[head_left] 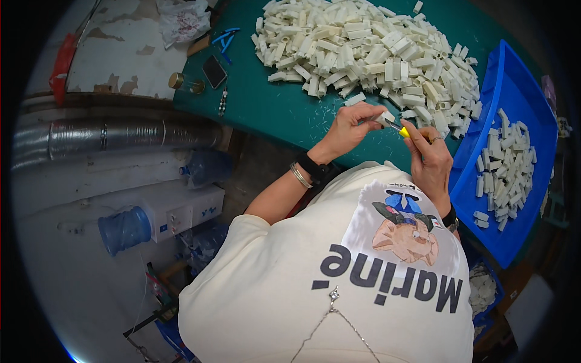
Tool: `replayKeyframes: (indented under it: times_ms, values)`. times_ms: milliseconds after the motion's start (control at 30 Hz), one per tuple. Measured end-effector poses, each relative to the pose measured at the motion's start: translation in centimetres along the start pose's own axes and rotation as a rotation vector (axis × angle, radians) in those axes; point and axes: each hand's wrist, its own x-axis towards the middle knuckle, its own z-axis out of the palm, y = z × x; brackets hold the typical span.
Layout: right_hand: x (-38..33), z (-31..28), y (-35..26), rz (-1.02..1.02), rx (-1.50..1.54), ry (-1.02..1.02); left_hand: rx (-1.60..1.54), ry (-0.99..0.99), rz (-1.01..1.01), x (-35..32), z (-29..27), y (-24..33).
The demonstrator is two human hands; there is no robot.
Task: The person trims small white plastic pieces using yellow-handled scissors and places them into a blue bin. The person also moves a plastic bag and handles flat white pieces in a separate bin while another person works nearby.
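Observation:
My left hand (349, 128) pinches a small white plastic block (385, 117) over the near edge of the green table. In my right hand (431, 156) is a yellow-handled hand tool (404, 131) with a thin metal shaft, its tip at the block. Whether it is a blade or a driver is too small to tell. Just beyond both hands, a large heap of similar white plastic blocks (363, 51) covers the table. One loose block (355, 99) lies near my left fingers, apart from the heap.
A blue tray (514, 75) with more white blocks stands to the right. White shavings dot the green tabletop (260, 109). At the left lie blue pliers (226, 41), a dark phone (213, 71) and a jar (186, 83). A silver duct (115, 140) runs farther left.

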Motion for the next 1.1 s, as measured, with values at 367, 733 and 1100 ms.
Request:
replayKeyframes:
  times_ms: [367, 733, 1100]
  values:
    - [-0.3, -0.2, 0.1, -0.049, -0.072, 0.018, 0.089, 0.014, 0.077, 0.1, 0.4, 0.0]
    - [-0.4, -0.2, 0.1, -0.041, -0.171, 0.074, 0.037, 0.023, 0.039, -0.4, 1.4, 0.8]
    - [-0.7, -0.4, -0.1, -0.035, -0.095, 0.020, 0.121, 0.007, 0.025, -0.3, 0.7, 0.0]
